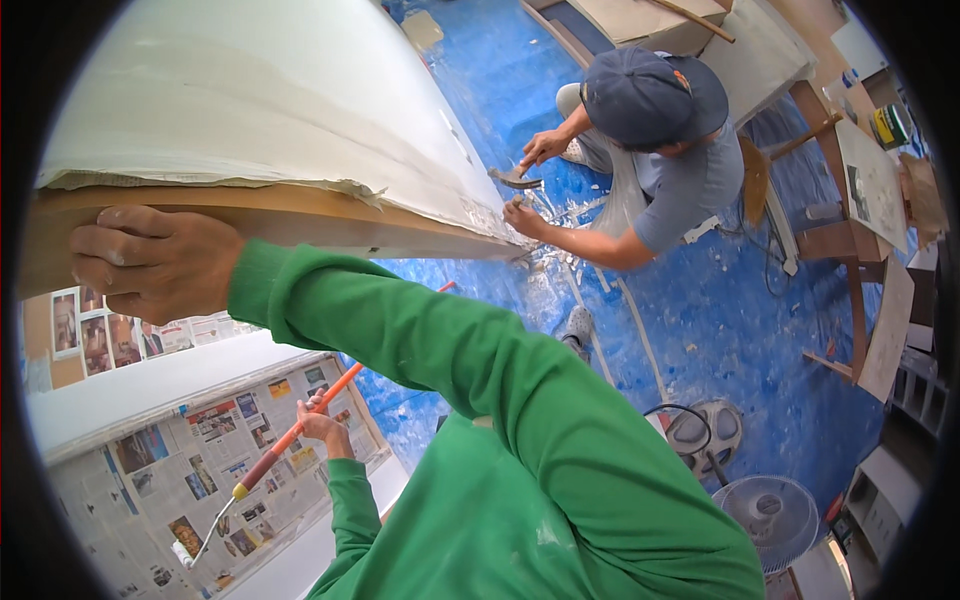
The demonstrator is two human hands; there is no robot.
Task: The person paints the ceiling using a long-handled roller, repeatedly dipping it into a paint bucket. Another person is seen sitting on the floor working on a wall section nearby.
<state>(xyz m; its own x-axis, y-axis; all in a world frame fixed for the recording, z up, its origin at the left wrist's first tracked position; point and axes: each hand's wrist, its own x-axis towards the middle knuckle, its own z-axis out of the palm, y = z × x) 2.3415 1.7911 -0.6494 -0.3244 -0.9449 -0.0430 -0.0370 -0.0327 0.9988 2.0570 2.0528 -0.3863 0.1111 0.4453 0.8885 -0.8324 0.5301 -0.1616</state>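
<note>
My left hand (325, 425) is closed round the long orange pole of a paint roller (262, 465). The pole has a dark red grip and a yellow collar, and a bent wire leads to a small white roller head in front of newspaper-covered glass (215, 450). Reaching across to the far left, my right hand (160, 262) rests with curled fingers on the brown wooden edge (330, 222) of a white wall. Its thumb is hardly visible. Torn masking sheet hangs along that wood.
A co-worker (665, 160) in a dark cap crouches by the wall's far end, holding a hand tool over white scraps. Blue plastic sheeting (640, 310) covers the floor. A fan (768, 515) stands at lower right, near covered furniture (870, 190) and a paint tub (890, 126).
</note>
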